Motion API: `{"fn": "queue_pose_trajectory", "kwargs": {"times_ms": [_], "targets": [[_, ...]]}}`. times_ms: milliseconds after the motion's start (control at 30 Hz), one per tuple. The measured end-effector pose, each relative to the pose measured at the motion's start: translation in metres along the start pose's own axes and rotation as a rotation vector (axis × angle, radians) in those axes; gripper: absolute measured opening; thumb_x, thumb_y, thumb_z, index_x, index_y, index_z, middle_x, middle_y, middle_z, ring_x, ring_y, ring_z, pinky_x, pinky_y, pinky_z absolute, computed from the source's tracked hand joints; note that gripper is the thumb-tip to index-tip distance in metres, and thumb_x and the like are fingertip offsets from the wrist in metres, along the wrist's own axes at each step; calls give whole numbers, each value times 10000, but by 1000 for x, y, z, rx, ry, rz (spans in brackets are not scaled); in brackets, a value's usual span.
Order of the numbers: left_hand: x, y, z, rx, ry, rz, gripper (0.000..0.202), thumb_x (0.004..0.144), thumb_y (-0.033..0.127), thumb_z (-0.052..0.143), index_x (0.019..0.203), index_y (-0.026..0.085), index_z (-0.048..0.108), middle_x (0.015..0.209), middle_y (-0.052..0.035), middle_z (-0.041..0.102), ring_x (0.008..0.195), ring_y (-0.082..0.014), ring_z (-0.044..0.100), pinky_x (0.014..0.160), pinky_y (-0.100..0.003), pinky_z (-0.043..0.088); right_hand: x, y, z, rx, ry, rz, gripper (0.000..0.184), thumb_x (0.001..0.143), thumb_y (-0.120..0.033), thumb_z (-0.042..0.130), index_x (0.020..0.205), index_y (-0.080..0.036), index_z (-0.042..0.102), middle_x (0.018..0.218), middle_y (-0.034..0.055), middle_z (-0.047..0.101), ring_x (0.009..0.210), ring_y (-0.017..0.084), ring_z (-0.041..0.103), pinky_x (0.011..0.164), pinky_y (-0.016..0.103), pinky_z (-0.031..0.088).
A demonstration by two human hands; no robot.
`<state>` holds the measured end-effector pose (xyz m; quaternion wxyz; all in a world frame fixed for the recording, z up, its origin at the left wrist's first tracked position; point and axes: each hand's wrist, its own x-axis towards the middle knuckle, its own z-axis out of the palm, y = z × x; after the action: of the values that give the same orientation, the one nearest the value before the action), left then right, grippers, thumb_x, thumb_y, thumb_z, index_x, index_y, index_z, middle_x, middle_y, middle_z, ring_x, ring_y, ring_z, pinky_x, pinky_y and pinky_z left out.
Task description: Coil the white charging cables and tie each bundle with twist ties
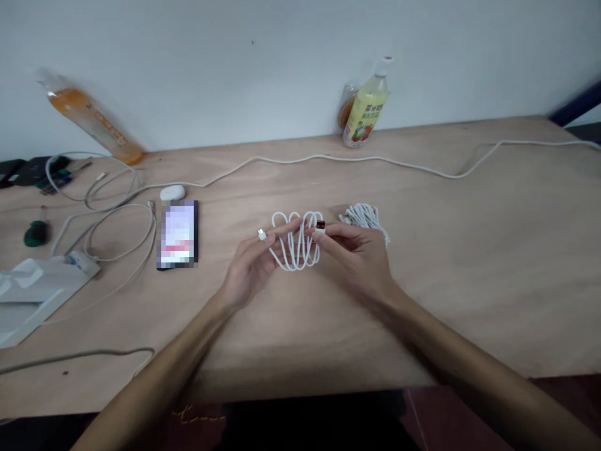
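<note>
A coiled white USB cable hangs in loops between my two hands over the middle of the wooden table. My left hand pinches the cable's small plug end between its fingertips. Its large USB plug, with a red insert, is pinched by my right hand. A second bundled white cable lies on the table just behind my right hand.
A phone lies left of my hands, with a small white case above it. Loose white cables, a screwdriver and white packaging sit at far left. Two drink bottles stand by the wall. A long cable crosses the table.
</note>
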<state>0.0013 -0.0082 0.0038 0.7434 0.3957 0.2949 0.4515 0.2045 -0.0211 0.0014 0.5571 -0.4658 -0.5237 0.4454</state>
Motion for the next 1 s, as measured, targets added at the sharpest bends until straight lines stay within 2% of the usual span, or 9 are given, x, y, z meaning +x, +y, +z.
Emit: {"fn": "queue_pose_trajectory", "kwargs": {"times_ms": [200,567,700,900,1000], "targets": [[2,-4,-3,-38,3,-15,363,1034,375,719,1290,159,860,1522,-165,738,1368,-373,715,1171,-518,578,1,3,2,38,25,77,202,853,-496,911,881,-297,934,814,24,867,757,202,785,724,335,652],[2,-4,-2,-33,5,-32,364,1037,386,706,1276,163,867,1476,-159,767,1339,-365,731,1160,-516,586,2,4,1,115,53,185,139,814,-436,931,848,-301,927,853,19,884,755,191,789,735,336,650],[2,-4,-1,-44,-8,-22,352,1043,354,687,1268,154,869,1472,-159,771,1346,-358,730,1148,-487,597,2,7,1,113,65,186,151,823,-448,911,850,-300,926,872,26,887,791,201,792,760,351,649],[3,-3,2,-48,-30,-33,359,1035,377,707,1287,177,866,1468,-161,772,1384,-391,707,1177,-553,578,2,6,2,116,59,181,143,822,-439,909,834,-297,921,856,23,884,779,203,793,747,354,658],[3,-3,2,-32,-30,-24,369,1032,394,721,1291,175,864,1501,-170,751,1399,-396,696,1182,-551,575,1,5,2,112,56,157,115,815,-417,914,838,-304,923,867,17,888,775,202,795,753,357,667]]}}
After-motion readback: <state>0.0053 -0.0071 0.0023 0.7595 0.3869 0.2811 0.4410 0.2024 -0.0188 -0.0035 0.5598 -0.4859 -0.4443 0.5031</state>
